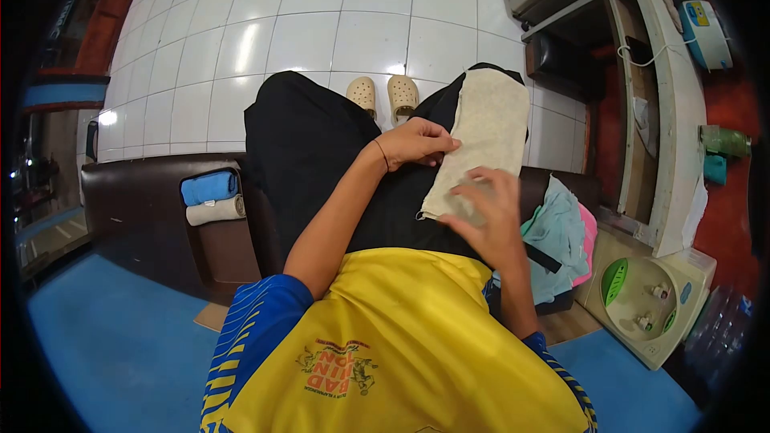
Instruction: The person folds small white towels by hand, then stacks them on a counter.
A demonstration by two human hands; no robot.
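Note:
A cream towel (493,116), folded into a long strip, lies over my right thigh, its near end slanting toward my lap. My left hand (417,144) pinches the towel's left edge between thumb and fingertips. Over the near part of the strip is my right hand (491,212), its fingers bent and spread, slightly blurred; nothing shows between them. Two rolled cloths, one blue (210,188) and one beige (215,211), lie side by side in a brown box (228,261) to my left.
Light blue and pink cloths (557,232) are heaped at my right hip. Beyond them stand a water dispenser (642,305) and a white-sided shelf (654,112). The brown seat (136,208) extends leftward. Beige clogs (403,95) are on the tiled floor (321,40).

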